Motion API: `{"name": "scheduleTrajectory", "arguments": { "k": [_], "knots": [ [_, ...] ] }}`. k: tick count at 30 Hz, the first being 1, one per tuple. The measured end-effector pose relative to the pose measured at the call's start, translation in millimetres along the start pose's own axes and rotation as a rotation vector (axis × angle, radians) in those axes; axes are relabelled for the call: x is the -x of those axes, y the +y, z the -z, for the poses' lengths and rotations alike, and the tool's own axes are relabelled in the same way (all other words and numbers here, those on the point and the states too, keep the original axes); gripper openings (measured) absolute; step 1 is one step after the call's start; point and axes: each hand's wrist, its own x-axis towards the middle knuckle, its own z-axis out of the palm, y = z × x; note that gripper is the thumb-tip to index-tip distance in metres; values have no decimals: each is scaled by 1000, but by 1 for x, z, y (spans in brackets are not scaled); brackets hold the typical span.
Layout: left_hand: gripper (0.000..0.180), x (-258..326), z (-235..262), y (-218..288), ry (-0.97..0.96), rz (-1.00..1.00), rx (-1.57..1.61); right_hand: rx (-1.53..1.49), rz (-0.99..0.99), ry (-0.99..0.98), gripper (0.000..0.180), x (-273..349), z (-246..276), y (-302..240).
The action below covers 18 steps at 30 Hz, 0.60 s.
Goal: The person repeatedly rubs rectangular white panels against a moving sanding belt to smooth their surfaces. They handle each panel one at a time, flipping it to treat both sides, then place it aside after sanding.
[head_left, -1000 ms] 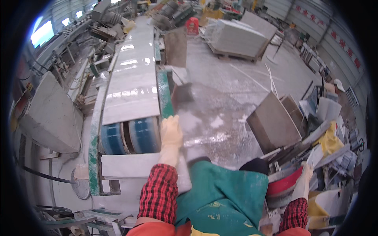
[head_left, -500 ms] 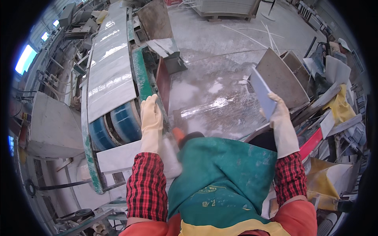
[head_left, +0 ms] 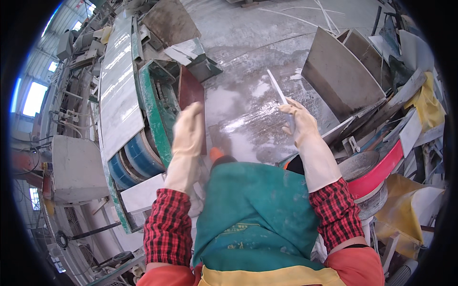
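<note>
My right hand (head_left: pixel 298 119), in a cream rubber glove, grips a thin pale stone tile (head_left: pixel 276 86) by its near end. The tile stands nearly edge-on to me, above the wet floor. My left hand (head_left: pixel 188 128), in a matching glove, is raised beside the green side guard (head_left: pixel 155 114) of the conveyor, apart from the tile. Its fingers look bent, but motion smears them and I see nothing in them. White slabs (head_left: pixel 117 90) lie along the conveyor, and its blue roller (head_left: pixel 143 153) shows at the near end.
A large brown-grey board (head_left: pixel 336 74) leans at the right, with a red-rimmed round tub (head_left: pixel 377 176) nearer me. Yellow sheeting (head_left: pixel 398 214) and stone offcuts crowd the right side. A reddish-brown panel (head_left: pixel 192 97) stands beside the conveyor. Thin white strips (head_left: pixel 288 16) lie on the far floor.
My right hand has brought the tile leftward and turned it closer to edge-on. My left hand has come off the conveyor's green edge and its fingers have bent. The view has shifted.
</note>
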Motion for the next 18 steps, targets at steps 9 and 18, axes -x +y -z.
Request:
{"name": "scheduleTrajectory", "arguments": {
  "k": [9, 18],
  "knots": [
    [50, -105, -122, 116, -470, 935, 1323, 360, 645, -231, 68, 7, 13, 3],
    [41, -106, -88, 123, 232, 706, 1445, 538, 1193, 47, 63, 2, 15, -3]
  ]
}}
